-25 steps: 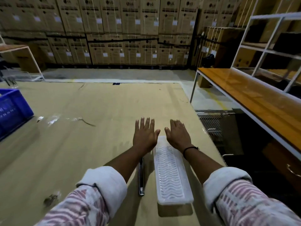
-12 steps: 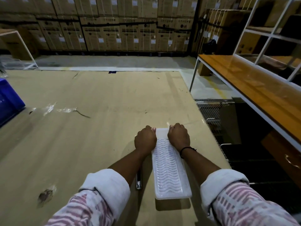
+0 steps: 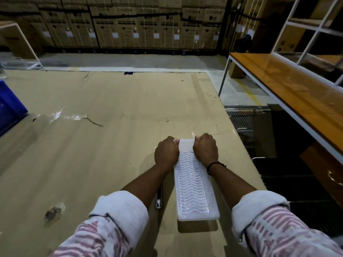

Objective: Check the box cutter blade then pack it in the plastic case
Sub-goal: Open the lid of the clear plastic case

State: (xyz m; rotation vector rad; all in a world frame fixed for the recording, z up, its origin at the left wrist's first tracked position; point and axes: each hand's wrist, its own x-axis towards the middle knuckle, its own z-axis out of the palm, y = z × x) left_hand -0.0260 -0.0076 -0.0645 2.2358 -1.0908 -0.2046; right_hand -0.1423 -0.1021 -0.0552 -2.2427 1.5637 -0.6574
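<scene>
One translucent white plastic case (image 3: 195, 184), long and rectangular, lid moulded in rows of wavy ridges, far end smooth and flat. Lying lengthwise on a broad tan cardboard-covered table (image 3: 111, 127), matte, scuffed, marked with one dark torn patch near the front left. One box cutter (image 3: 158, 198), slim, metallic, glossy at its near end, lying on the table just left of the case and parallel to it, mostly hidden beneath the left forearm; blade not discernible. One crumpled strip of clear plastic film (image 3: 63, 115) farther left on the table. One blue plastic crate (image 3: 9, 110), ribbed, at the left edge.

Two hands, both curled into loose fists at the far end of the case. Left hand (image 3: 167, 154) clamped on the left far corner, thumbnail visible on the lid's edge, knuckles up. Right hand (image 3: 205, 150) clamped on the right far corner, fingers folded over the rim, one thin black band (image 3: 213, 166) round the wrist. Forearms bare, stretched forward and nearly parallel, striped pink-and-white sleeves rolled to pale cuffs.

Beyond: stacked brown cardboard cartons (image 3: 130, 25) along the wall, one glossy wooden bench (image 3: 289, 93) on a white metal frame at right.
</scene>
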